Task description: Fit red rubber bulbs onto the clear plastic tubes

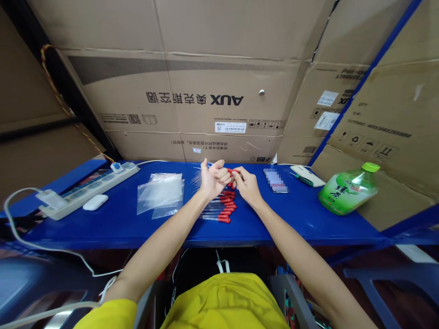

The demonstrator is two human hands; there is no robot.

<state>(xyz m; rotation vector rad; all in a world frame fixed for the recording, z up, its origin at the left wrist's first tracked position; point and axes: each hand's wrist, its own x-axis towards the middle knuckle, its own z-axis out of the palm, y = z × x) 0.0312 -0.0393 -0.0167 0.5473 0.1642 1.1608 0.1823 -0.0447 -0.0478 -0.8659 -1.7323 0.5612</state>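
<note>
Both hands meet over the middle of the table. My left hand is closed in a loose fist, thumb up, around a dropper whose clear tube is mostly hidden by the fingers. My right hand pinches the red rubber bulb of that dropper. Below them lies a row of several more droppers, clear thin tubes to the left and red bulbs to the right. More clear tubes show just left of my left hand. Clear plastic bags lie in a stack farther left.
On the left are a white power strip with plugs and a white earbud case. To the right lie a phone, a green-handled screwdriver on a pale object, and a green tea bottle. Cardboard walls the back.
</note>
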